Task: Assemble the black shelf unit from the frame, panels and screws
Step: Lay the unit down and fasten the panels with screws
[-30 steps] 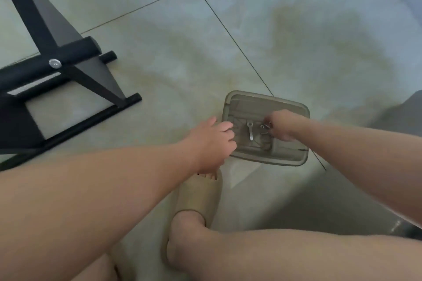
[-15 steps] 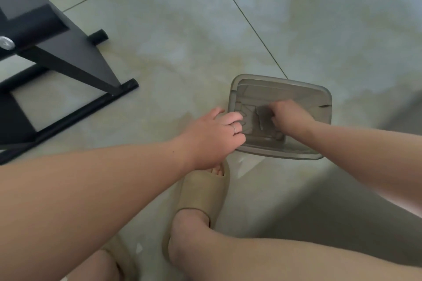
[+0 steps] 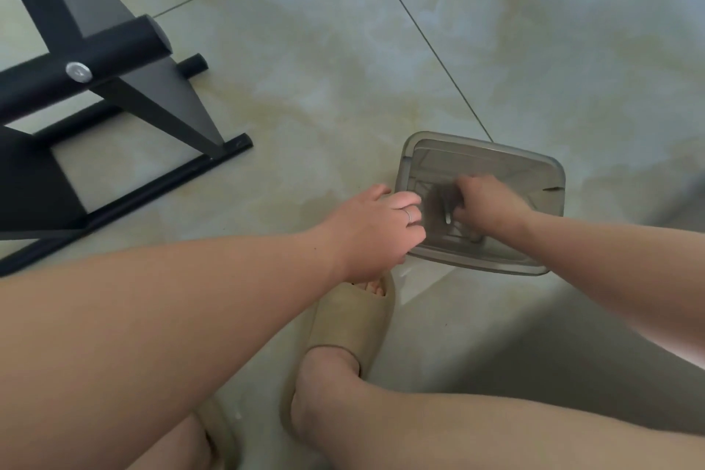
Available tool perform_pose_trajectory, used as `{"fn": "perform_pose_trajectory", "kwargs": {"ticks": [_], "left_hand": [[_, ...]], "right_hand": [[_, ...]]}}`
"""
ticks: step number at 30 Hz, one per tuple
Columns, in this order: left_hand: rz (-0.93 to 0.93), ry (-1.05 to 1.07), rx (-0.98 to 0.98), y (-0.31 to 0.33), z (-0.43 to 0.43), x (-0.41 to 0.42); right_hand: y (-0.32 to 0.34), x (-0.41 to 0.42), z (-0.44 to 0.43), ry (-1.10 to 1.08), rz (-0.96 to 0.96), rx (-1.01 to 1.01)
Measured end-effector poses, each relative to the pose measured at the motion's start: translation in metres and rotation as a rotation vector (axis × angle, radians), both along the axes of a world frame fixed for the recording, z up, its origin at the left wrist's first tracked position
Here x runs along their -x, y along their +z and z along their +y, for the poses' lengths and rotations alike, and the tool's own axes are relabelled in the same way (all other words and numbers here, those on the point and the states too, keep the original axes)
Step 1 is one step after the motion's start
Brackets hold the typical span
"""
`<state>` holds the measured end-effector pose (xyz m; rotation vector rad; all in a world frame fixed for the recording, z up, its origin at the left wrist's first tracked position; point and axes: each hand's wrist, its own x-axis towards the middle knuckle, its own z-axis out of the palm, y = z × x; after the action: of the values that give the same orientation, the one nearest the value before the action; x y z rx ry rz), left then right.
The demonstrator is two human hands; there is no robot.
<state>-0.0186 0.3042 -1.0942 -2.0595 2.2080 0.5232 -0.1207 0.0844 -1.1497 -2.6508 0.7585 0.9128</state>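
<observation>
**Digging for hardware in the box**

The black frame (image 3: 114, 50) stands on the floor (image 3: 381, 69) at far left, well apart from both hands. The small parts we need for it sit in the smoky clear box (image 3: 484, 143) at near right. A slim metal piece (image 3: 447, 216) shows on the box bottom, just beside the right grip (image 3: 484, 202), whose fingers curl down inside. We cannot tell whether they pinch anything. The left grip (image 3: 374, 229) curls over the box's left rim and holds it.

We judge the box the weak point. It looks light and the tile looks smooth, so if the left grip lets go it could skid or tip while the right one rummages. A screw dropped on that tile could roll under the frame or the slipper (image 3: 351, 317). The murky wall and the hand hide the contents, so we may pick the wrong piece.

The frame is matt black bars with flat dark panels. One silver bolt head (image 3: 79, 71) is already seated in a crossbar.
</observation>
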Motion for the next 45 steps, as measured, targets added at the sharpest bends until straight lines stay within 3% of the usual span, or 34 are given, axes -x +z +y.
{"fn": "perform_pose_trajectory", "kwargs": {"ticks": [2, 5, 10, 14, 16, 19, 27, 30, 34, 38, 41, 45], "left_hand": [[0.066, 0.049, 0.062, 0.005, 0.002, -0.003], [0.204, 0.292, 0.109, 0.023, 0.006, -0.017], [0.509, 0.904, -0.184, 0.07, 0.021, -0.063], [1.176, 1.356, -0.334, 0.122, 0.046, -0.09], [1.426, 1.466, -0.277, 0.149, 0.066, -0.1], [1.661, 1.581, -0.132, 0.185, 0.1, -0.112], [1.954, 1.619, 0.126, 0.236, 0.188, -0.128], [1.832, 1.781, 0.198, 0.234, 0.212, -0.136], [1.27, 1.907, 0.338, 0.223, 0.235, -0.151], [0.457, 1.553, 0.344, 0.205, 0.252, -0.169], [0.221, 1.324, 0.119, 0.189, 0.262, -0.175], [0.007, 1.18, -0.061, 0.17, 0.266, -0.177]], "right_hand": [[0.014, -0.002, 0.002, -0.079, -0.082, -0.029], [0.046, -0.008, 0.01, -0.127, -0.217, -0.086], [0.129, -0.043, 0.033, -0.141, -0.475, -0.191], [0.204, -0.081, 0.077, -0.087, -0.668, -0.268], [0.242, -0.098, 0.107, 0.002, -0.728, -0.329], [0.288, -0.118, 0.157, 0.113, -0.803, -0.429], [0.324, -0.149, 0.274, 0.28, -0.79, -0.575], [0.318, -0.16, 0.286, 0.249, -0.811, -0.517], [0.301, -0.175, 0.278, 0.189, -0.74, -0.385], [0.276, -0.191, 0.268, 0.297, -0.5, -0.175], [0.262, -0.199, 0.264, 0.376, -0.347, -0.081], [0.248, -0.205, 0.256, 0.366, -0.315, -0.144]]}}
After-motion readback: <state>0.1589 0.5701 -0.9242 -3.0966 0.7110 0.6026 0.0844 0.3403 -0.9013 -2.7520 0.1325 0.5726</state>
